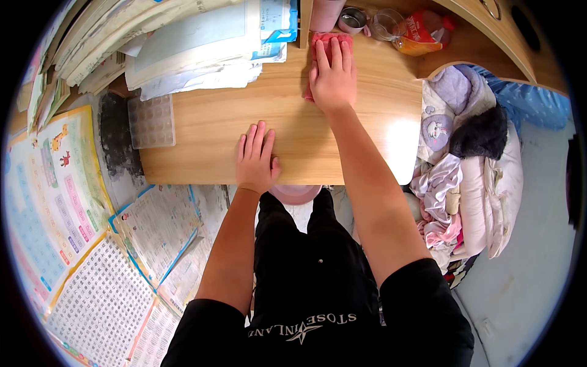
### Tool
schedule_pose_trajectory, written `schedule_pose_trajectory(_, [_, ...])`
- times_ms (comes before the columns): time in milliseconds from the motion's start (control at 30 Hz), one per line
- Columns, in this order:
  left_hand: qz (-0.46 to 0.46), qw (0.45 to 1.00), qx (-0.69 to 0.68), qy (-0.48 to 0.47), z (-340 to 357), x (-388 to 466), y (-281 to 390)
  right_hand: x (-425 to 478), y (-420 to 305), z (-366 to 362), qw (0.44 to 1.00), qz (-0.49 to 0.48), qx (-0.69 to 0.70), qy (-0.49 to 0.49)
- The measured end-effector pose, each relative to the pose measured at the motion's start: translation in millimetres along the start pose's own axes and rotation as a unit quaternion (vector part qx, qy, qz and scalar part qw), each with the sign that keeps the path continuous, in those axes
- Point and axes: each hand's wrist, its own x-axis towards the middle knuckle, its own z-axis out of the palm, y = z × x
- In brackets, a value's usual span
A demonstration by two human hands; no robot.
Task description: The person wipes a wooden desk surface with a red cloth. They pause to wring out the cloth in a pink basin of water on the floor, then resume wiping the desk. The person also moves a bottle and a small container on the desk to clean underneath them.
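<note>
My right hand [336, 82] presses flat on a folded red cloth [317, 50] near the back of the wooden desk [293, 110]. The cloth shows around the fingers and along the hand's left side. Just beyond it stand a pink cylindrical container [326, 13] and a small metal-lined cup [353, 19]. At the front edge of the desk, my left hand [257, 158] rests palm down on the bare wood, holding nothing, its fingers slightly apart.
Stacked books and papers [197, 50] fill the back left, with a clear plastic compartment tray [153, 120] below them. A clear round container [387, 24] and a red-orange package [419, 34] sit back right. Folded clothes and bedding [472, 183] lie to the right. A pink basin [297, 193] is underneath.
</note>
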Motion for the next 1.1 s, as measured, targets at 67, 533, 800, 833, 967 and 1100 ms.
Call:
schedule_pose_trajectory(67, [0.001, 1.000, -0.009, -0.005, 1.0, -3.7, 1.7, -14.9, 4.0, -3.6, 1.000, -0.008, 0.002, -0.005])
schedule_pose_trajectory(533, [0.006, 1.000, -0.009, 0.013, 2.0, 0.5, -1.2, -31.4, 18.3, -9.4, 0.999, -0.031, 0.028, 0.015])
schedule_pose_trajectory(800, [-0.014, 1.000, 0.009, -0.011, -1.1, -2.3, 0.0, -42.7, 42.4, -22.4, 0.999, -0.003, 0.047, 0.006])
schedule_pose_trajectory(833, [-0.011, 1.000, 0.007, -0.008, -0.5, -1.5, 0.9, -28.3, 43.4, -18.3, 0.999, 0.001, 0.034, 0.017])
schedule_pose_trajectory(967, [-0.004, 1.000, -0.005, -0.009, -0.7, -0.5, 1.3, -10.0, 46.8, -9.0, 0.999, 0.002, 0.004, 0.034])
schedule_pose_trajectory(1100, [-0.020, 1.000, 0.000, -0.024, -2.4, -6.4, -0.9, -45.8, 43.3, -13.0, 1.000, -0.011, 0.010, 0.014])
